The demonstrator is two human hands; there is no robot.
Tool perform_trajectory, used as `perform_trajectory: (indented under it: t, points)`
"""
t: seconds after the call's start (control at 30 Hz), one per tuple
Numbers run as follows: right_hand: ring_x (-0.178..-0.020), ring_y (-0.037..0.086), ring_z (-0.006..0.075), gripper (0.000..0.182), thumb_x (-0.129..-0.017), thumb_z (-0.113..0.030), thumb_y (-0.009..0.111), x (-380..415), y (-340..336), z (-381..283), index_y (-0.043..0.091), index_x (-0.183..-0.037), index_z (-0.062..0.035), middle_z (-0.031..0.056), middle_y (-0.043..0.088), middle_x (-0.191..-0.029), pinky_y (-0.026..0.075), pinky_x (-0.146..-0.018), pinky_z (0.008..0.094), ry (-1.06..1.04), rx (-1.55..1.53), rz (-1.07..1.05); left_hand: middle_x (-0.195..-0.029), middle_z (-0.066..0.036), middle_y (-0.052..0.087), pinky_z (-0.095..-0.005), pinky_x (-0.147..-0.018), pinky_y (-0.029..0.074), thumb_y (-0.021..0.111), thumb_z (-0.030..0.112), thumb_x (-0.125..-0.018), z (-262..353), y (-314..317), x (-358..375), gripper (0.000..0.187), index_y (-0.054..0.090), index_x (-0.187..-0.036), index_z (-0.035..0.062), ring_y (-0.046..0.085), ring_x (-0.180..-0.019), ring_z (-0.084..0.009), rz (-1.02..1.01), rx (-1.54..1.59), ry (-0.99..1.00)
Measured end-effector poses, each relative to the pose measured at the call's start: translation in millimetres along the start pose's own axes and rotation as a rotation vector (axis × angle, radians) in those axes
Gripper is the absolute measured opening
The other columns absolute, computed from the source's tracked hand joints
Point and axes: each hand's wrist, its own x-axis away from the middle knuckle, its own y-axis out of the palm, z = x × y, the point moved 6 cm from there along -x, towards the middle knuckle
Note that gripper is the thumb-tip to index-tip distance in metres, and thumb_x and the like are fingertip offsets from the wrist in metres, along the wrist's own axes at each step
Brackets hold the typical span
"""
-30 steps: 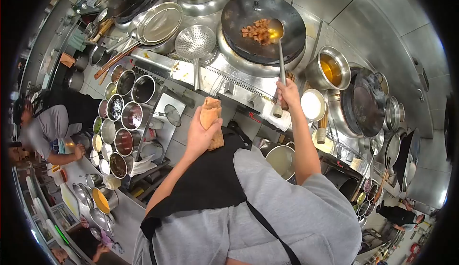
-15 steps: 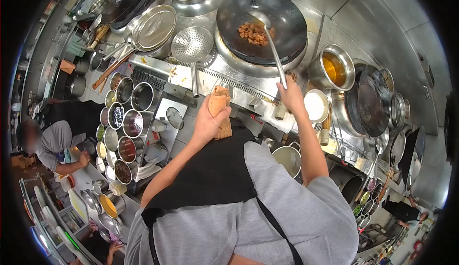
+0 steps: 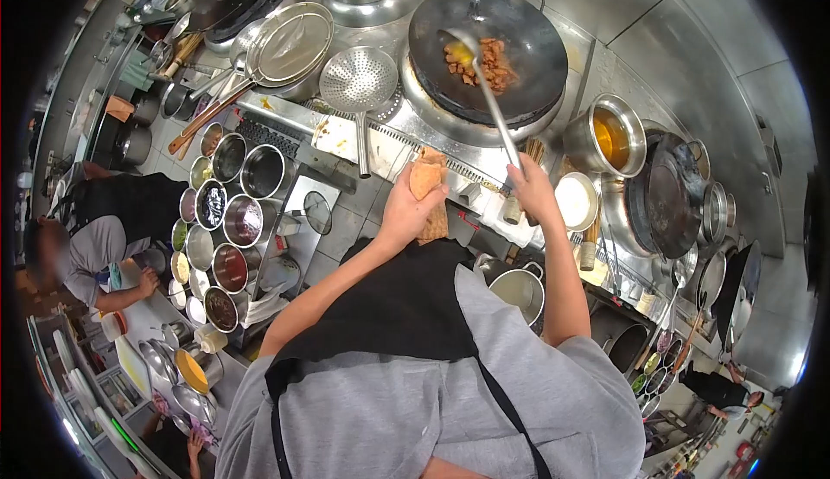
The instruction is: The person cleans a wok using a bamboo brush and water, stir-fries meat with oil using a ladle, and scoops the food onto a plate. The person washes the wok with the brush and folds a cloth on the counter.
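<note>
The left hand point(image 3: 405, 211) is wrapped around a folded brown cloth point(image 3: 430, 192) at the stove's front edge. At its 3 o'clock, the right hand point(image 3: 532, 192) grips a long ladle point(image 3: 484, 90), whose bowl sits among fried meat pieces point(image 3: 488, 60) in the black wok point(image 3: 488, 51) at 12 o'clock.

This is a commercial restaurant kitchen. Beyond the right hand point(image 3: 533, 192), a large black round wok point(image 3: 519, 55) holding browned meat pieces sits in a stainless-steel range. To the left of the left hand point(image 3: 405, 213), a rack of round steel seasoning tins point(image 3: 226, 220) stands beside a perforated steel skimmer point(image 3: 359, 81). Other aproned people work at nearby steel counters.
</note>
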Motion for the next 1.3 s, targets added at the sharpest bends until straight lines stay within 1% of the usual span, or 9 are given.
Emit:
perform_trajectory:
  t: [0.07, 0.27, 0.3, 0.6, 0.73, 0.9, 1.0, 1.03, 1.3]
  points:
    - [-0.077, 0.066, 0.0389, 0.038, -0.096, -0.027, 0.058, -9, 11, -1, 0.056, -0.122, 0.0019, 0.0228, 0.063, -0.077, 0.050, -0.074, 0.0454, 0.115, -0.012, -0.054, -0.096, 0.000, 0.062, -0.0253, -0.078, 0.049, 0.072, 0.009, -0.088, 6, -12, 3, 0.039, 0.054, -0.122, 0.0014, 0.058, -0.086, -0.0075, -0.041, -0.023, 0.010]
    - [-0.097, 0.064, 0.0463, 0.040, -0.096, -0.028, 0.055, -28, 23, -33, 0.056, -0.125, -0.0004, 0.0298, 0.067, -0.098, 0.049, -0.085, 0.0524, 0.014, 0.271, 0.243, -0.096, -0.018, 0.069, -0.0397, -0.081, 0.052, 0.076, 0.027, -0.081, -10, -102, 10, 0.050, 0.053, -0.119, 0.0036, 0.069, -0.091, -0.0331, -0.098, -0.647, 0.022]
    - [-0.101, 0.065, 0.0426, 0.043, -0.096, -0.026, 0.056, -15, 23, -61, 0.054, -0.131, -0.0015, 0.0300, 0.066, -0.106, 0.049, -0.089, 0.0483, 0.027, 0.410, 0.292, -0.099, -0.027, 0.067, -0.0519, -0.082, 0.050, 0.071, 0.038, -0.077, -30, -119, 10, 0.057, 0.050, -0.121, 0.0077, 0.063, -0.096, -0.0470, -0.195, -0.791, -0.053]
    - [-0.103, 0.061, 0.0473, 0.035, -0.096, -0.027, 0.056, -2, 48, -67, 0.059, -0.117, 0.0012, 0.0306, 0.066, -0.104, 0.047, -0.090, 0.0547, -0.012, 0.448, 0.277, -0.116, -0.024, 0.067, -0.0466, -0.092, 0.051, 0.070, 0.031, -0.075, -245, -311, 84, 0.060, 0.057, -0.126, 0.0038, 0.065, -0.110, -0.0381, -0.451, -1.228, -0.536]
    - [-0.074, 0.070, 0.0346, 0.034, -0.097, -0.024, 0.056, 8, 75, -77, 0.058, -0.112, 0.0064, 0.0256, 0.066, -0.083, 0.054, -0.064, 0.0459, 0.163, 0.047, 0.100, -0.119, -0.025, 0.066, -0.0444, -0.096, 0.051, 0.070, 0.031, -0.075, -303, -369, 117, 0.059, 0.061, -0.126, 0.0030, 0.064, -0.114, -0.0353, -0.479, -1.215, -0.750]
    - [-0.060, 0.067, 0.0319, 0.034, -0.094, -0.025, 0.058, 16, 66, -66, 0.060, -0.109, 0.0061, 0.0244, 0.065, -0.077, 0.052, -0.060, 0.0455, 0.073, 0.286, 0.227, -0.122, -0.025, 0.065, -0.0433, -0.098, 0.050, 0.067, 0.029, -0.077, -280, -363, 127, 0.058, 0.060, -0.126, 0.0007, 0.063, -0.117, -0.0339, -0.453, -1.237, -0.751]
    - [-0.073, 0.068, 0.0402, 0.036, -0.093, -0.027, 0.058, 57, 44, -78, 0.060, -0.108, 0.0053, 0.0282, 0.066, -0.085, 0.051, -0.072, 0.0483, -0.010, 0.438, 0.255, -0.124, -0.024, 0.064, -0.0443, -0.099, 0.049, 0.065, 0.029, -0.079, -297, -349, 125, 0.058, 0.057, -0.130, 0.0019, 0.062, -0.118, -0.0356, -0.419, -1.211, -0.723]
    - [-0.093, 0.063, 0.0472, 0.037, -0.092, -0.029, 0.059, 78, 46, -104, 0.060, -0.108, 0.0051, 0.0309, 0.065, -0.094, 0.048, -0.084, 0.0498, 0.309, 0.203, 0.087, -0.125, -0.023, 0.064, -0.0448, -0.099, 0.049, 0.064, 0.030, -0.079, -306, -346, 120, 0.059, 0.056, -0.131, 0.0025, 0.061, -0.118, -0.0364, -0.401, -1.201, -0.720]
    - [-0.097, 0.065, 0.0444, 0.037, -0.096, -0.027, 0.055, 17, 64, -72, 0.060, -0.116, 0.0039, 0.0312, 0.066, -0.098, 0.049, -0.084, 0.0532, 0.176, 0.287, 0.265, -0.124, -0.022, 0.064, -0.0450, -0.098, 0.050, 0.065, 0.031, -0.079, -287, -298, 105, 0.062, 0.053, -0.133, 0.0037, 0.062, -0.116, -0.0364, -0.515, -1.226, -0.632]
